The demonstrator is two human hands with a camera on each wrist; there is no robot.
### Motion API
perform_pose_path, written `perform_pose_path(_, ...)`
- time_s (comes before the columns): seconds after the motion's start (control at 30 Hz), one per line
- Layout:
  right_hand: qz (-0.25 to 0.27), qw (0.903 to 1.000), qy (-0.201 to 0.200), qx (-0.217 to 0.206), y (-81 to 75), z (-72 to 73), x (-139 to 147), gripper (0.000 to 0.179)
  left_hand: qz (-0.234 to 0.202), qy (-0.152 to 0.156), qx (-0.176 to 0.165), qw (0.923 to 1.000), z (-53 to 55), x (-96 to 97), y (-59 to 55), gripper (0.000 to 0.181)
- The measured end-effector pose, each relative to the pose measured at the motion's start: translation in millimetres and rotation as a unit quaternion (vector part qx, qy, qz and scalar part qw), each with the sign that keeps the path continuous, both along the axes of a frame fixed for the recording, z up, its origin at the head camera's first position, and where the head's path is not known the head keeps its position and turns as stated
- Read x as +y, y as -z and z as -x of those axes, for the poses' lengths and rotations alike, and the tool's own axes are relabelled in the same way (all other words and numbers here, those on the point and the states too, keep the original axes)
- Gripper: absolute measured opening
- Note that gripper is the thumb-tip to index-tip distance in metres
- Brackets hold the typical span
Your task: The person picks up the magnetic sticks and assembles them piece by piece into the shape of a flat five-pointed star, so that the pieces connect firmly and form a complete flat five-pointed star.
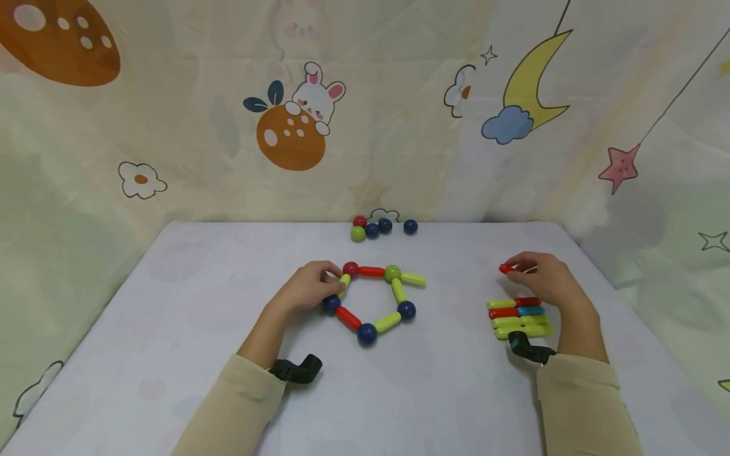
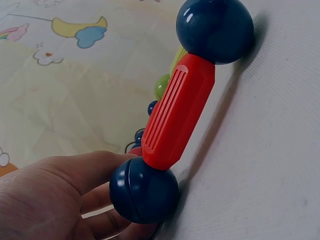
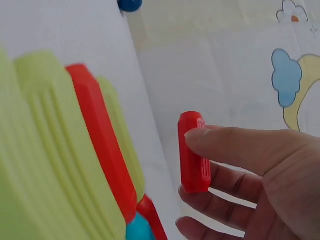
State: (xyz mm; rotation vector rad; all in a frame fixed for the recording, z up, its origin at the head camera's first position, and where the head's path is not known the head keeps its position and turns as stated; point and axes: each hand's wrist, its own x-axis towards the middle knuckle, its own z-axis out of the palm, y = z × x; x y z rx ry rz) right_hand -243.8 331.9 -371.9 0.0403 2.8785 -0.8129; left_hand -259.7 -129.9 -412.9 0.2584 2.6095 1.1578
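Observation:
A five-sided ring of magnetic rods and balls lies mid-table, with a red rod [image 1: 348,318] joining two blue balls [image 1: 367,334] at its front left. My left hand [image 1: 310,285] is at the ring's left side, pinching the yellow-green rod [image 1: 345,283] between a red ball [image 1: 350,270] and a blue ball [image 2: 144,190]. From the green ball [image 1: 392,273] a spare yellow-green rod [image 1: 413,279] sticks out to the right. Over the table's right part, my right hand [image 1: 538,275] holds a red rod [image 3: 194,152] between thumb and fingers.
Below my right hand lie stacked rows of rods [image 1: 519,322] in yellow-green, red and blue. Several loose balls [image 1: 372,230], in red, green and blue, sit along the table's back edge. A patterned cloth [image 1: 217,139] hangs behind the table [image 1: 188,316].

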Motion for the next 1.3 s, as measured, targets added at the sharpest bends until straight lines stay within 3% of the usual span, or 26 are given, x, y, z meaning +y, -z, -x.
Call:
perform_pose_path(0.3,0.014,0.9963,-0.067,0.052,-6.2,6.2,-36,0.034,0.002,0.004,-0.002,1.0000,1.3,-1.4,-3.7,0.033)
perform_pose_path(0.6,-0.010,0.9839,-0.158,0.084,-10.1,2.0,-79,0.021,-0.002,0.013,-0.006,0.9999,1.6,-0.5,-2.9,0.034)
perform_pose_path(0.93,-0.029,0.9704,-0.233,0.055,-2.8,-7.9,-112,0.024,0.000,0.012,-0.007,0.9999,2.2,0.5,-2.6,0.034)
perform_pose_path(1.3,-0.047,0.9631,-0.264,0.023,4.6,-10.2,-136,0.023,0.003,0.010,-0.008,0.9999,2.5,0.5,-2.1,0.034)
